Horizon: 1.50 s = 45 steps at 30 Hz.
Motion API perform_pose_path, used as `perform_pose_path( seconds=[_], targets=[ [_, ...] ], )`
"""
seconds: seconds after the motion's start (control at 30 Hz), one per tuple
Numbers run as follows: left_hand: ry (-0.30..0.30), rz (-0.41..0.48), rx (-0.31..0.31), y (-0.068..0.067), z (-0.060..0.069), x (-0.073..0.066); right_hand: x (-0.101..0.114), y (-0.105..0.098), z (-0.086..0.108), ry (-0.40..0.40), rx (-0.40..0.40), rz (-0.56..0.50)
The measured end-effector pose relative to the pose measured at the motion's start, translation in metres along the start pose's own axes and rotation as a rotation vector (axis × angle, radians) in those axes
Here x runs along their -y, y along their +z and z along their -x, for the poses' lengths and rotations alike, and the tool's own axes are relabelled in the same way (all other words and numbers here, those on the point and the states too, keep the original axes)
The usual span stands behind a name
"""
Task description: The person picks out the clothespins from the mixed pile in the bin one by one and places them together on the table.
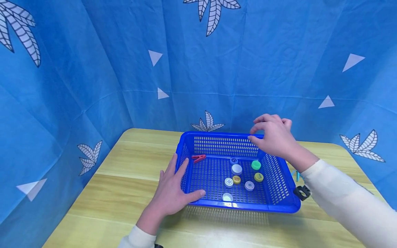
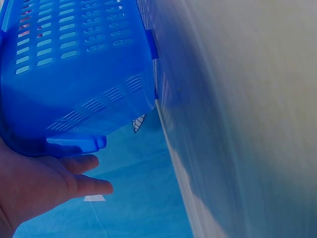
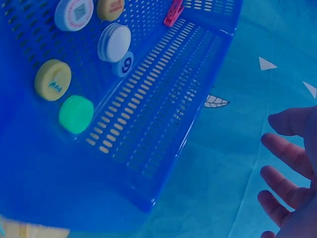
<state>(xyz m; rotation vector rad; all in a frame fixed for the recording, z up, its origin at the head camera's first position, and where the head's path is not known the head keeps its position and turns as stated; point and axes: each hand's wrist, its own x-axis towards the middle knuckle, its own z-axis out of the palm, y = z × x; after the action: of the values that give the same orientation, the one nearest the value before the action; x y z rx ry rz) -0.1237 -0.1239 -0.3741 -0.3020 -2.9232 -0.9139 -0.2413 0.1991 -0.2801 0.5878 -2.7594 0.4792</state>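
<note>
A blue plastic basket stands on the table with several bottle caps in it. Among them are a green cap, a yellow cap and a white lid. Near the basket's left end lies a red clothespin. My left hand is at the basket's left front corner, fingers spread along the left side and thumb over the front rim. Above the back right rim is my right hand, its fingers loosely bent; the right wrist view shows no object in that hand.
Under the basket is a light wooden table. A blue curtain with white leaf prints hangs behind and to the left. Past the basket's right side, a small light-blue object is partly hidden by the right forearm.
</note>
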Motion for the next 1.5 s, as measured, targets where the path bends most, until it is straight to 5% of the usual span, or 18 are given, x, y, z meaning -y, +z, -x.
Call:
perform_pose_path(
  seconds=[1.5],
  targets=[
    [-0.005,-0.019,0.008,-0.001,0.000,0.000,0.044,0.050,-0.027,-0.086,0.028,-0.163]
  ],
)
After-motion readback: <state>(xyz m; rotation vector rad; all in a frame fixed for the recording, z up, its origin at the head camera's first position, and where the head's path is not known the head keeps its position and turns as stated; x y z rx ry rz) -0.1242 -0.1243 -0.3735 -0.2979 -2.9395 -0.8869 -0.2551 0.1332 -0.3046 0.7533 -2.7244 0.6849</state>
